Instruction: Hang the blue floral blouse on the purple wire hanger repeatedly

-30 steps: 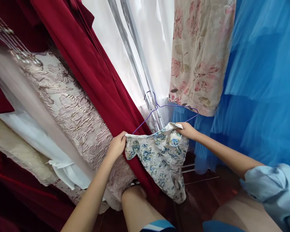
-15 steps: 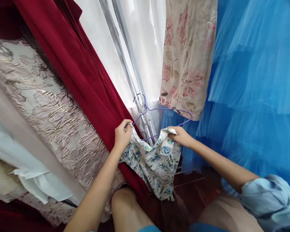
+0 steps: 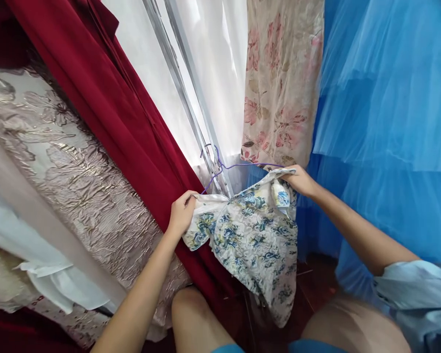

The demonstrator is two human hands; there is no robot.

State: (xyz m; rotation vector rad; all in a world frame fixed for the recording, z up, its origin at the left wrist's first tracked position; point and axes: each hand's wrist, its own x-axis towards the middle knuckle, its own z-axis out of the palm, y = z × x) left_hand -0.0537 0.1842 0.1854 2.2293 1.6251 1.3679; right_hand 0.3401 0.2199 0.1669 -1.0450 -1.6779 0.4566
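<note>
A white blouse with blue and yellow flowers [image 3: 257,240] hangs stretched between my two hands. My left hand [image 3: 183,212] is closed on its left shoulder, beside the red cloth. My right hand [image 3: 298,179] pinches the opposite shoulder, higher up. A purple wire hanger [image 3: 220,166] sits at the neckline, its hook pointing up in front of the metal poles. Both ends of the hanger go behind the blouse's shoulders, so its lower bar is hidden.
Silver metal poles [image 3: 185,83] slant down before a white curtain [image 3: 220,54]. Long red cloth [image 3: 106,108] and a shiny textured fabric [image 3: 84,186] hang at left. To the right are a beige floral garment [image 3: 279,88] and blue tulle [image 3: 382,122]. Dark tiles [image 3: 308,279] lie below.
My right hand has moved up and to the right, spreading the blouse wider over the hanger. My left hand has dropped slightly. The hanger's lower bar is now covered.
</note>
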